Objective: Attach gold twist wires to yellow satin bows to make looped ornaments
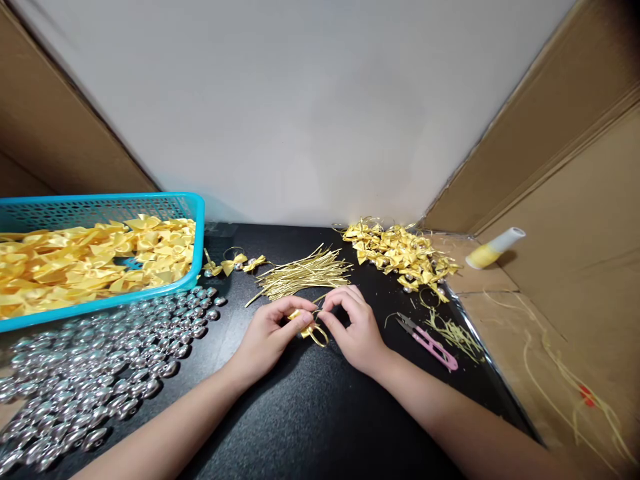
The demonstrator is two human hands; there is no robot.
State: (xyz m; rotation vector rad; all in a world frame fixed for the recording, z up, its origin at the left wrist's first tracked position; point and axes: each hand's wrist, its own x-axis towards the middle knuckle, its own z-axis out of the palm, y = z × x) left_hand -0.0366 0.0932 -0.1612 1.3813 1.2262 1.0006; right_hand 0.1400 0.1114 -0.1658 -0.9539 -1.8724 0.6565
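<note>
Near the middle of the black table, my left hand [273, 330] pinches a yellow bow [303, 327] between thumb and fingers. A loop of gold cord [320, 335] hangs from the bow. My right hand [356, 328] is beside it, its thumb and index finger closed on the thin end of the cord. The fingertips of both hands nearly meet. Just beyond them lies a pile of cut gold cords [305, 273]. The bow is partly hidden by my left fingers.
A blue basket [200, 233] of yellow bows stands left, with silver beads [115, 367] in front. Several finished bows with cords [400, 253] are heaped back right. Pink snips [435, 350], cord scraps [457, 337] and a thread cone [495, 248] lie right. A wall [300, 120] rises behind.
</note>
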